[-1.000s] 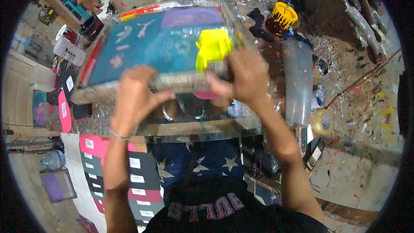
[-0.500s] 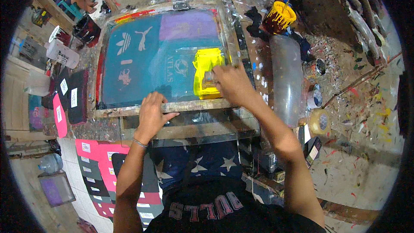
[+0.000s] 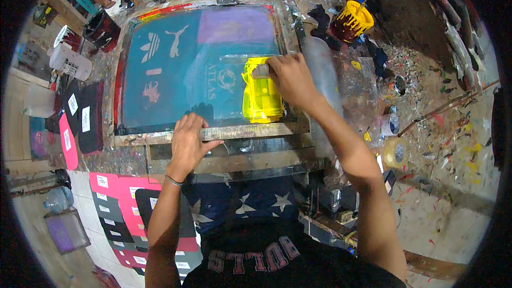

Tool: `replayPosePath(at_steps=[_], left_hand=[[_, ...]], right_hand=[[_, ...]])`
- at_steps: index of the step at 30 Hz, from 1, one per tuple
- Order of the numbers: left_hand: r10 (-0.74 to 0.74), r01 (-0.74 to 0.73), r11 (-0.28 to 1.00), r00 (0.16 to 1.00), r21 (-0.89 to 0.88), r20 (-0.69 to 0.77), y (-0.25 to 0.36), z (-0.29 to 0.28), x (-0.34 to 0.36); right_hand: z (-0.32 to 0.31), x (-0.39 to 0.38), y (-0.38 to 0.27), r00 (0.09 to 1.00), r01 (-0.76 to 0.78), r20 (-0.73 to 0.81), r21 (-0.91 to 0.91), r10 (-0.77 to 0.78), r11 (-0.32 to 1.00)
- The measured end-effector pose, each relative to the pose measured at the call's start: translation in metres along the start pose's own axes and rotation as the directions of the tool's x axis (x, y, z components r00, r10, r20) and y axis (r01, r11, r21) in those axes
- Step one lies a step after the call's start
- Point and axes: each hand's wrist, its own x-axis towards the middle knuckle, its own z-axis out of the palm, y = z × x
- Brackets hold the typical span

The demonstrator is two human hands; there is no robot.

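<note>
The printing screen (image 3: 181,88) lies in its wooden frame (image 3: 213,132) on the paint-spotted tabletop (image 3: 104,162), right in front of the person. It is mostly blue, with a purple patch (image 3: 234,25) at the far end and pale shapes on it. A thick blob of bright yellow ink (image 3: 264,96) sits on its right side, near the close edge.

The right hand (image 3: 292,80) is pinched tight on a small grey scraper (image 3: 260,71), which touches the top part of the yellow ink. The left hand (image 3: 188,141) rests on the close edge of the wooden frame. Its thumb sticks out to the side, apart from the fingers.

To the left of the wooden frame there are dark pieces (image 3: 92,117) and a pink piece (image 3: 68,141), with white labels on them. Past those are a white tub (image 3: 72,64) and a black bucket (image 3: 101,31). Over on the right is a pot (image 3: 349,20) with yellow drips down its side. A fat roll of tape (image 3: 394,152) is closer to the person, past the right arm.
</note>
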Motion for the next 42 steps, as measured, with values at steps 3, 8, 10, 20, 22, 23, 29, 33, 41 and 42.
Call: replayPosePath(at_steps=[3,8,10,20,22,23,29,33,41,42], left_hand=[[-0.018,0.018,1.0,1.0,0.001,0.01,0.0,-0.003,-0.001],[-0.008,0.007,1.0,1.0,-0.019,-0.006,-0.001,0.0,-0.001],[0.017,-0.018,0.999,1.0,-0.039,-0.023,0.002,-0.001,0.003],[-0.002,0.001,1.0,1.0,-0.02,-0.012,-0.001,-0.001,-0.001],[0.014,-0.015,1.0,1.0,-0.008,-0.026,-0.001,0.0,-0.001],[0.009,-0.009,1.0,1.0,-0.001,-0.023,-0.001,0.001,-0.001],[0.027,-0.027,0.999,0.999,0.018,-0.031,0.0,0.003,-0.003],[0.042,-0.041,0.999,0.997,0.014,-0.07,-0.002,0.002,-0.007],[0.097,-0.094,0.995,0.976,0.026,-0.193,0.024,-0.041,0.002],[0.163,-0.156,0.987,0.962,0.049,-0.218,0.032,-0.063,0.011]], right_hand=[[-0.02,0.037,0.017,0.97,-0.084,0.232,0.067,0.067,0.994],[-0.02,0.047,0.02,0.987,-0.112,0.125,0.056,0.104,0.992],[0.001,0.037,0.022,0.997,-0.08,0.025,0.008,0.08,0.997],[-0.018,0.023,0.014,0.978,-0.089,0.207,0.242,0.038,0.966],[-0.02,0.037,0.015,0.969,-0.187,0.206,0.25,0.137,0.95],[-0.012,0.037,0.016,0.982,-0.147,0.147,0.208,0.117,0.967],[0.0,-0.008,-0.006,0.995,-0.083,0.06,0.142,0.075,0.986],[-0.023,-0.056,-0.047,0.982,-0.107,0.172,0.174,0.077,0.979],[-0.048,-0.066,-0.065,0.982,0.067,-0.176,-0.038,-0.072,0.997],[-0.07,-0.06,-0.067,0.957,0.066,-0.279,-0.046,-0.076,0.997]])
